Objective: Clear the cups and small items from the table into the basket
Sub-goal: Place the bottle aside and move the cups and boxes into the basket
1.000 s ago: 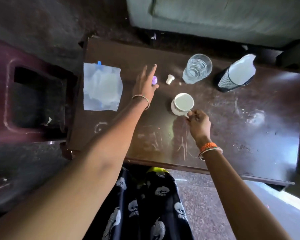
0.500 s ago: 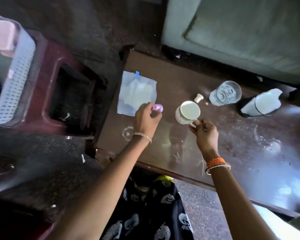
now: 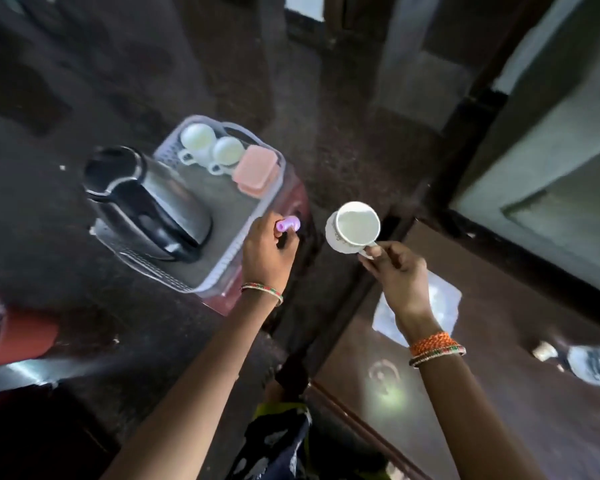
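My left hand (image 3: 267, 251) pinches a small purple item (image 3: 287, 224) right at the near rim of the white plastic basket (image 3: 222, 268). By its handle, my right hand (image 3: 399, 271) holds a white cup (image 3: 355, 226) in the air, to the right of the basket and off the table's left end. Inside the basket lie two white cups (image 3: 197, 137) (image 3: 228, 150), a pink lidded box (image 3: 256, 170) and a steel flask with a black top (image 3: 146, 202). The dark table (image 3: 499, 393) is at lower right.
On the table lie a clear plastic sheet (image 3: 444, 299), a small white cap (image 3: 543, 351) and a glass (image 3: 596, 367) at the right edge. The basket rests on a maroon stool (image 3: 291, 199). A red object (image 3: 21, 336) stands at far left. A green sofa (image 3: 551, 168) is behind.
Both hands have swung left from the table toward the basket. The cup has been lifted off the table and the purple item carried to the basket's rim. The view turned left.
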